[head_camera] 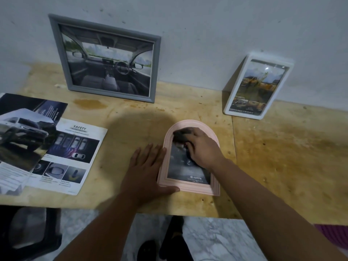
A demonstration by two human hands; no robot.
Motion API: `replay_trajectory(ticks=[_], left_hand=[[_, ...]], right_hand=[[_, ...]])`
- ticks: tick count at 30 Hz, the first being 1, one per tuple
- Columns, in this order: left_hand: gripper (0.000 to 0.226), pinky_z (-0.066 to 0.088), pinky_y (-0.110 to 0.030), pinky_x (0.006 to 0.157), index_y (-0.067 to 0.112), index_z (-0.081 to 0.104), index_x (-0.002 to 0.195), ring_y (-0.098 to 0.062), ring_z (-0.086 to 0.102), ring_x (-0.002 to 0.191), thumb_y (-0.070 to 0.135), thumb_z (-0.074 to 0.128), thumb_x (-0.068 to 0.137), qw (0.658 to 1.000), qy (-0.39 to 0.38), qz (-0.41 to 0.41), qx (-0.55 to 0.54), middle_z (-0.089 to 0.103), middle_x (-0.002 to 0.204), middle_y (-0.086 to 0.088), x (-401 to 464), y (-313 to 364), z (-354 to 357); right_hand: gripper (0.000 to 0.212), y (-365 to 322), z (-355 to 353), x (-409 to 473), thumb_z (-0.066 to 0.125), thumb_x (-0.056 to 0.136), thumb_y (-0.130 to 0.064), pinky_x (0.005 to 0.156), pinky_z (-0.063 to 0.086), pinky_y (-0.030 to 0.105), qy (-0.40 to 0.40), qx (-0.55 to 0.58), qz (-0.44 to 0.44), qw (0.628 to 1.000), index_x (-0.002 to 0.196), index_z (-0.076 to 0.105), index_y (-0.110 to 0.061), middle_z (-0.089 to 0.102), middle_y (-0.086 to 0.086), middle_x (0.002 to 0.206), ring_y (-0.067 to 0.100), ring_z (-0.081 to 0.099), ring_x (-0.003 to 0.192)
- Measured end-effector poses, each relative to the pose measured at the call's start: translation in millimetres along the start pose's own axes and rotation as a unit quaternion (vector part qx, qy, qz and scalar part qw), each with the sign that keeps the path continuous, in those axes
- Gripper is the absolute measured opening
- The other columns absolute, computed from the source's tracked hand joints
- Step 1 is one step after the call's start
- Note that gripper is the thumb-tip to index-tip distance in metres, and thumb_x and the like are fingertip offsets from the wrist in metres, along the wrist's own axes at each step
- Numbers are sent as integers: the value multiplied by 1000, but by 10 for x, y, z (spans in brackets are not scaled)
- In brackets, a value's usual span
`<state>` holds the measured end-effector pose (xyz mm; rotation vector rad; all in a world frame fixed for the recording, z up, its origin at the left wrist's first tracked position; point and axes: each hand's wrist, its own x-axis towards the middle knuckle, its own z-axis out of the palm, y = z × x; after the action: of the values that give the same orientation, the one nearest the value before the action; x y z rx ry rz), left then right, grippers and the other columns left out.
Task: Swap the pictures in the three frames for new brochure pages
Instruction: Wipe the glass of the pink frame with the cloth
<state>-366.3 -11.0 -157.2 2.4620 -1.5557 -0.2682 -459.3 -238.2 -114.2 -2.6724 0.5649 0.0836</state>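
A big wooden bench (282, 157) with brown stains runs up to a pale wall (188, 25) on the far side. At the far left, a gray frame (105, 57) leans on the wall and shows the inside of a car with a steering wheel. On the left side of the bench lie loose brochure pages (47, 144), one with a silver truck and one with the word SAFETY on top. The truck page lies partly over the SAFETY page. At the far right, a white frame (258, 87) leans tilted on the wall with a picture of yellow trucks in it. In the middle, near the front edge, a pink frame (190, 159) with a round top lies flat on the bench. It holds a dark picture with the word TOYOTA at the bottom. The left hand (148, 172) lies flat and relaxed beside the pink frame, with straight fingers touching its left edge and the thumb against its near corner. The right hand (199, 146) rests on top of the picture in the pink frame with its fingers bent down toward the round top. That part is blurry, so I cannot tell if the fingers grab anything. Below the bench is a marble floor (216, 242), and a dark chair (28, 234) stands at the near left.
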Motion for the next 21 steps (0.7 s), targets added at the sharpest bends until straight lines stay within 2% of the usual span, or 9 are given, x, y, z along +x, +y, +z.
replay_trajectory(ticks=[3,7,10,11,13,15,16,18,21], left_hand=[[125,17,-59,125,17,29,162,-28,17,159,102,36,71,1000,2,1,3,26,170,-6,-3,5,6],[123,19,-59,124,16,32,161,-28,19,158,101,38,72,1000,11,3,-6,28,169,-6,-8,-1,25],[125,19,-59,124,16,32,161,-29,20,158,102,39,71,1000,12,1,0,29,169,-6,-9,4,19],[125,19,-59,124,16,32,161,-29,20,158,102,39,70,1000,14,3,0,29,168,-6,-9,7,11],[125,20,-59,124,16,33,161,-29,21,158,101,40,70,1000,17,3,-3,30,168,-6,-10,6,-3],[125,19,-59,125,17,32,161,-28,19,158,102,39,70,1000,11,0,1,28,169,-6,-9,12,-5],[125,18,-58,125,17,30,162,-27,17,159,102,37,70,1000,7,-1,4,27,170,-6,-7,17,-6],[126,16,-57,126,18,28,163,-26,15,159,103,34,70,1000,1,-4,8,25,170,-4,-2,18,-10],[125,15,-57,126,18,28,163,-25,14,160,103,36,70,1000,3,-7,6,25,170,-4,-6,23,-20]], right_hand=[[41,-140,36,-227,50,96,-23,69,56,48,-37,-13,-49,998,136,61,-24,54,7,119,36,64,88],[40,-255,39,-658,45,97,-22,66,53,42,-99,7,-111,989,133,64,-20,55,3,109,27,62,80],[39,-226,-127,-692,49,97,-16,83,53,37,-184,91,-118,972,131,67,-21,58,-1,111,20,62,94],[39,-186,-224,-617,51,96,-13,90,52,33,-188,122,-108,969,130,68,-23,61,-3,113,16,62,101],[37,-44,-398,-413,55,97,-10,92,49,28,-123,134,-66,981,127,70,-24,62,-6,112,12,59,104],[35,181,-483,-227,56,98,-12,85,49,32,-14,85,-8,996,130,68,-23,60,-3,110,17,59,100],[34,281,-472,-172,56,99,-14,82,50,36,11,51,19,998,131,67,-21,60,1,110,22,60,99],[33,348,-379,-185,54,99,-15,79,52,40,3,3,40,999,129,66,-17,59,7,113,31,62,97],[33,285,-262,-388,53,97,-17,76,54,41,-11,-1,5,1000,126,67,-15,62,7,116,33,64,97]])
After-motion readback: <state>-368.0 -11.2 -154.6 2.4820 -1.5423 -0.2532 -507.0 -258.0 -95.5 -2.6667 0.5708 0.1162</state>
